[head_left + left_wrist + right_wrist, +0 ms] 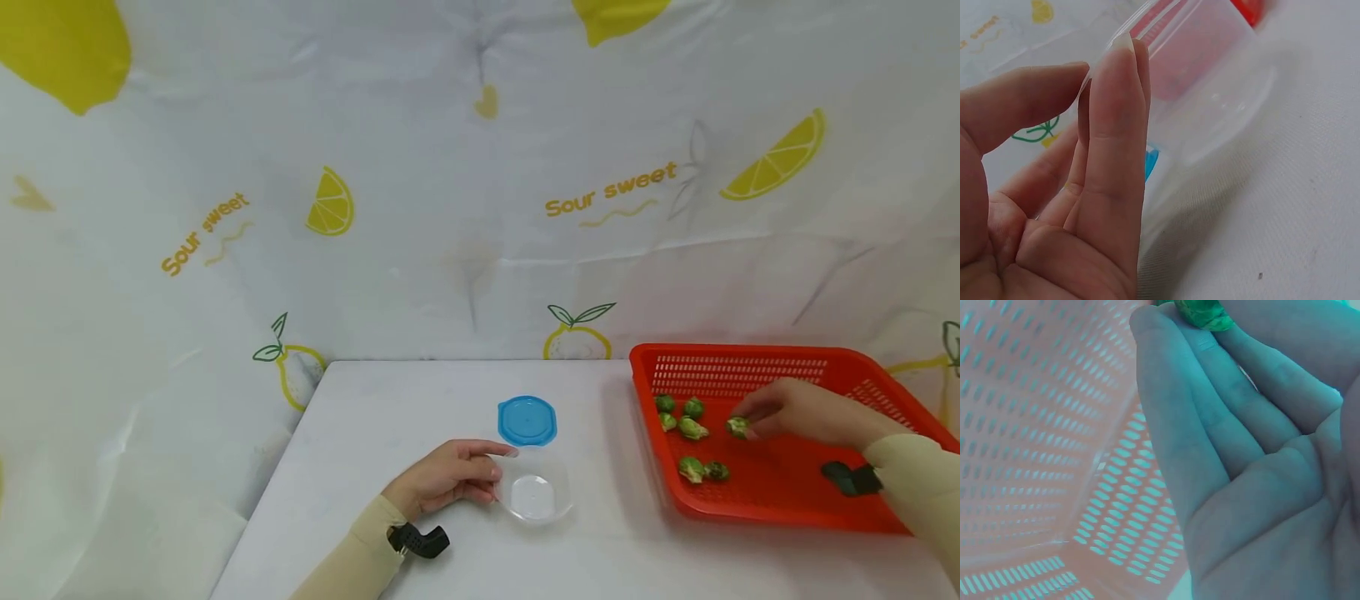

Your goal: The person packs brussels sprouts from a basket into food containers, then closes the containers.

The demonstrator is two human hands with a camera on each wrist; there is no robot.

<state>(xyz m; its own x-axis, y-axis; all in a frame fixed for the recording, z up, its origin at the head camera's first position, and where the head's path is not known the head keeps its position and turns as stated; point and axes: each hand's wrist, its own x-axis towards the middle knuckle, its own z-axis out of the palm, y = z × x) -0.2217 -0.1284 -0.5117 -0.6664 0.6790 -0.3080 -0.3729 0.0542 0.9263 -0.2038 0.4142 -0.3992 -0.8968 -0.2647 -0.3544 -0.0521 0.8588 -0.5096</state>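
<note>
My left hand (453,477) pinches the rim of a clear plastic container (534,498) on the white table; in the left wrist view the thumb and a finger meet at the container (1210,81) edge. Inside the red basket (787,500), my right hand (813,410) holds a Brussels sprout (738,427) between thumb and fingertips. Only part of that green sprout (1205,312) shows at the top of the right wrist view. Several other sprouts (693,428) lie along the basket's left side.
A blue lid (527,420) lies flat on the table (390,408), just behind the container. Behind the table hangs a white cloth (435,275) printed with lemons. The basket's raised, perforated walls surround my right hand.
</note>
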